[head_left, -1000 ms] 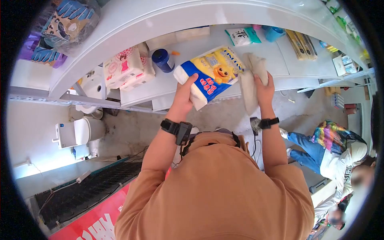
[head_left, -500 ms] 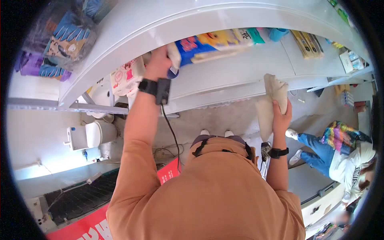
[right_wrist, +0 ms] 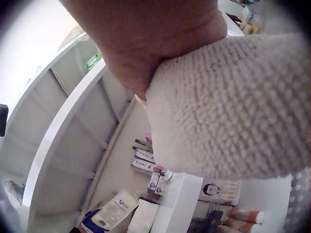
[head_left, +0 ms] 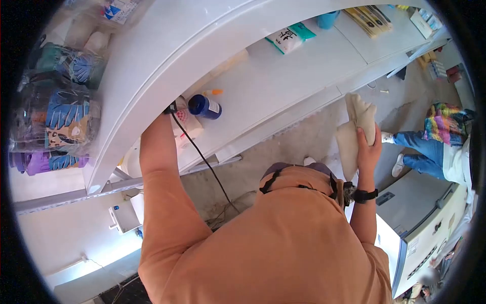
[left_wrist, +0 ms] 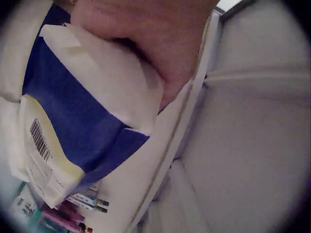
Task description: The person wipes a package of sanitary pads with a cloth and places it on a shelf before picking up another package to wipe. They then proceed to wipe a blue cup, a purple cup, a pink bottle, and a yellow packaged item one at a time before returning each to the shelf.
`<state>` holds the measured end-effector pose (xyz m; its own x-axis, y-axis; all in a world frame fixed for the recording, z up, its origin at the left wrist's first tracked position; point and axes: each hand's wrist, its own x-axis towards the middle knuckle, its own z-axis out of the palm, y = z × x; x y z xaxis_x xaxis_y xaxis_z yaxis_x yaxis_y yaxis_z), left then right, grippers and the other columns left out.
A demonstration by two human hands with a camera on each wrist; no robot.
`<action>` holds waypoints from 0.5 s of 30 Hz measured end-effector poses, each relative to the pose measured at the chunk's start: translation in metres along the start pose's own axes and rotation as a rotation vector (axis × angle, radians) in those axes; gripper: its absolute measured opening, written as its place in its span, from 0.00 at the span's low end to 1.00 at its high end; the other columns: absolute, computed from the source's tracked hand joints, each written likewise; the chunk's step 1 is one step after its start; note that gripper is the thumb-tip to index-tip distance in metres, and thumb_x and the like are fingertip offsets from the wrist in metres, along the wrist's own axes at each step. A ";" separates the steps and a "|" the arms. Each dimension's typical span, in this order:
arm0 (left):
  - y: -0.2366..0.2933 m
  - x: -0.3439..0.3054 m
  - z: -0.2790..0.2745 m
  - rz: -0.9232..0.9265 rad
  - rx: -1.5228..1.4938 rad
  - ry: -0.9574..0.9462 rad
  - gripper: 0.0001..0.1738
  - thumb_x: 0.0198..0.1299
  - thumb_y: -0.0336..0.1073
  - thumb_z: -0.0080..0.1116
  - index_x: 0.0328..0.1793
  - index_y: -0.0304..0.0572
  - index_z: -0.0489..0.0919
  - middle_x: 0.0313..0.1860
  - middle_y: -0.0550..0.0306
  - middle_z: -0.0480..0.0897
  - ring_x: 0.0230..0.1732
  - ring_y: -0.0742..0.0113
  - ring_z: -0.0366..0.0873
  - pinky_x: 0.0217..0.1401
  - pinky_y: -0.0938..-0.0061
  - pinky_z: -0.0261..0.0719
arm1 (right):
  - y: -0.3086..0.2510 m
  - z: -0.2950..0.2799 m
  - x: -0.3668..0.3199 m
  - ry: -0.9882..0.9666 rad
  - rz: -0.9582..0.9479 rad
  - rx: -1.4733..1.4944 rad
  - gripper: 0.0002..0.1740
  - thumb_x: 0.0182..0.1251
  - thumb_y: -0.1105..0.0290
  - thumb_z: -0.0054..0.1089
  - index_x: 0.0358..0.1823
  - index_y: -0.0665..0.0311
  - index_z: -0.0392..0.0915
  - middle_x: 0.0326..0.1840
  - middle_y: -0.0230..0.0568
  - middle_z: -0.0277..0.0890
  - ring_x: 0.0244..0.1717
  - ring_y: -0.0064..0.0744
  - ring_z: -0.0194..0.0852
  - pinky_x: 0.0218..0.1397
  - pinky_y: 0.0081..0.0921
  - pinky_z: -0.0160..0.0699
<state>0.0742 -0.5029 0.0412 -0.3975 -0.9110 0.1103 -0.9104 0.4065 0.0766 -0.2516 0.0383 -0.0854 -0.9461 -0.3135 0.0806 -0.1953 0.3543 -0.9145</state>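
In the left wrist view, my left hand (left_wrist: 150,39) grips one end of a blue, white and yellow pack of paper tissues (left_wrist: 73,111) with a barcode on its side. The upper shelf hides that hand and most of the pack in the head view, where only the forearm shows. My right hand (head_left: 370,149) holds a bunched beige cloth (head_left: 349,144) in front of the shelf edge. From the right wrist, the cloth (right_wrist: 233,107) has a knobbly weave, and the tissue pack (right_wrist: 112,213) shows far below on the shelf.
On the lower shelf are a dark blue tub (head_left: 204,107), a white and teal packet (head_left: 290,37), a blue cup (head_left: 328,20) and brown packages (head_left: 368,21). Bagged gloves (head_left: 68,116) lie on the upper shelf (head_left: 202,45). A person in jeans (head_left: 422,142) stands at the right.
My left hand has carried the tissue pack from in front of me to the left, in under the upper shelf. My right hand has shifted right with the cloth, and the head view has turned.
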 end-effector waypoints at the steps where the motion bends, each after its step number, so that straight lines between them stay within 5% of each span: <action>1: -0.005 0.003 -0.001 -0.004 0.006 -0.007 0.33 0.58 0.42 0.66 0.68 0.39 0.70 0.63 0.43 0.75 0.66 0.54 0.71 0.68 0.63 0.68 | -0.003 0.001 -0.001 0.000 0.006 -0.007 0.29 0.62 0.64 0.69 0.62 0.68 0.72 0.55 0.47 0.78 0.55 0.34 0.76 0.60 0.29 0.72; 10: -0.005 0.012 -0.006 0.066 -0.006 0.022 0.38 0.57 0.45 0.68 0.71 0.40 0.68 0.68 0.42 0.71 0.70 0.56 0.67 0.71 0.62 0.65 | -0.011 0.013 -0.023 0.018 0.002 -0.008 0.27 0.63 0.63 0.68 0.63 0.63 0.73 0.52 0.43 0.81 0.51 0.30 0.78 0.56 0.27 0.75; 15: 0.044 -0.036 -0.020 0.241 -0.161 0.120 0.40 0.56 0.46 0.68 0.72 0.40 0.67 0.70 0.42 0.69 0.72 0.57 0.65 0.73 0.62 0.62 | -0.023 0.015 -0.029 -0.017 0.030 -0.017 0.29 0.60 0.65 0.71 0.62 0.63 0.74 0.55 0.45 0.79 0.55 0.34 0.77 0.59 0.30 0.74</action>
<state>0.0507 -0.4510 0.0603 -0.5748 -0.7758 0.2602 -0.7576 0.6247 0.1890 -0.2155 0.0266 -0.0726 -0.9471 -0.3175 0.0458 -0.1709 0.3785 -0.9097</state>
